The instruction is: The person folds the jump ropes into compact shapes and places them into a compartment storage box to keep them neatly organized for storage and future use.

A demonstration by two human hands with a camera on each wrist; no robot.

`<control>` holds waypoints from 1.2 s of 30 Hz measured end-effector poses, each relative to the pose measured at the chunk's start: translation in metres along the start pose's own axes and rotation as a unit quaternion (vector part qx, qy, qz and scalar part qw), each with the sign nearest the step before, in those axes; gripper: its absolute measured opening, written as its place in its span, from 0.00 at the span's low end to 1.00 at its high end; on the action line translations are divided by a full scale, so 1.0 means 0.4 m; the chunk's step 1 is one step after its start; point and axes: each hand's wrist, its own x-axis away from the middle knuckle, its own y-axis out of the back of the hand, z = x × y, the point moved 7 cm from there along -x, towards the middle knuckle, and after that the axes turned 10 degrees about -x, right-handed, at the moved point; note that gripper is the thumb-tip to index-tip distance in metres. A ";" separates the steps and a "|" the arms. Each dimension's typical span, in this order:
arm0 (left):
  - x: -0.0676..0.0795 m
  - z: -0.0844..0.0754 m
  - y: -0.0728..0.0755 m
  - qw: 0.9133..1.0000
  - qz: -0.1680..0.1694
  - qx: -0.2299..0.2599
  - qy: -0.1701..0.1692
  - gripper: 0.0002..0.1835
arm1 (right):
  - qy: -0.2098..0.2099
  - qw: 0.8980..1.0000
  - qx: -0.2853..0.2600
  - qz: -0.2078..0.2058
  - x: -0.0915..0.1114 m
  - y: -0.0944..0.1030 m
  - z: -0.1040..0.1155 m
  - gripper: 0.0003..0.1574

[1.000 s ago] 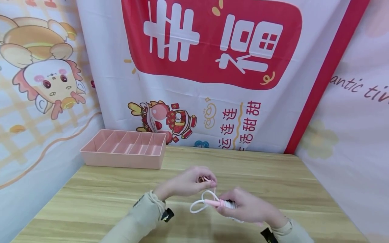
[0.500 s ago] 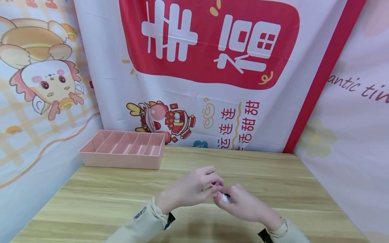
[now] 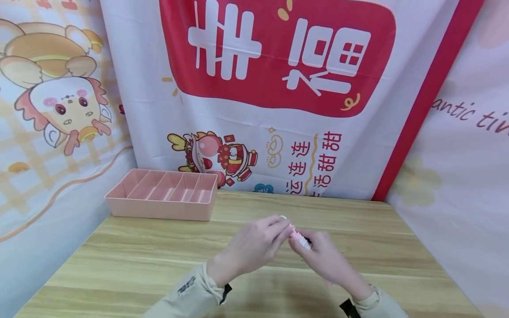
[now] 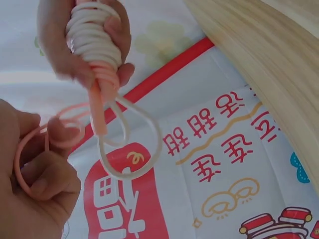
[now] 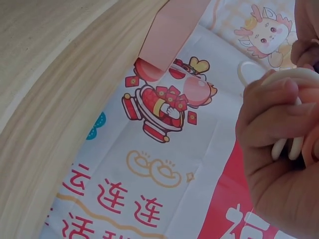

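A bundle of white cord (image 4: pixel 94 37), wound in tight turns with pink turns at its lower end, is gripped by my right hand (image 3: pixel 324 258). Out of that end come a straight pink stub (image 4: pixel 98 117) and long white loops (image 4: pixel 128 177). My left hand (image 3: pixel 254 245) has its fingers curled round a thin pink cord (image 4: pixel 18 162) that runs across to the bundle. Both hands are raised over the table, close together in the head view. In the right wrist view, the right fingers (image 5: pixel 271 112) wrap the white turns, and much of the bundle is hidden.
A pink divided tray (image 3: pixel 159 210) stands at the back left of the wooden table (image 3: pixel 159 256). Behind it hangs a printed cloth (image 3: pixel 254 119) with red and white lettering, and more printed cloth covers both sides.
My left hand has moved across to the right hand, and both have risen slightly. The bundle has tilted, so its looped end now points up and away in the head view.
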 end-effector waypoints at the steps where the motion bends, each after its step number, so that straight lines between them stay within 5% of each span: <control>1: 0.000 0.004 0.000 1.000 -0.005 0.007 0.013 0.09 | -0.007 1.000 -0.005 -0.010 -0.001 0.006 -0.002 0.10; 6: 0.006 0.019 0.002 0.998 -0.008 0.026 0.062 0.08 | -0.031 0.998 -0.019 -0.051 -0.003 0.032 -0.006 0.15; 15: 0.010 0.031 0.005 0.995 -0.022 0.022 0.097 0.08 | -0.037 0.996 -0.027 -0.070 -0.004 0.045 -0.004 0.16; 25: 0.016 0.032 -0.049 0.987 0.130 0.004 0.100 0.07 | -0.068 0.987 -0.105 -0.103 0.003 0.067 -0.017 0.17; 36: 0.023 0.054 -0.077 0.978 0.157 0.077 0.110 0.20 | -0.107 0.974 -0.146 -0.138 0.006 0.099 -0.026 0.19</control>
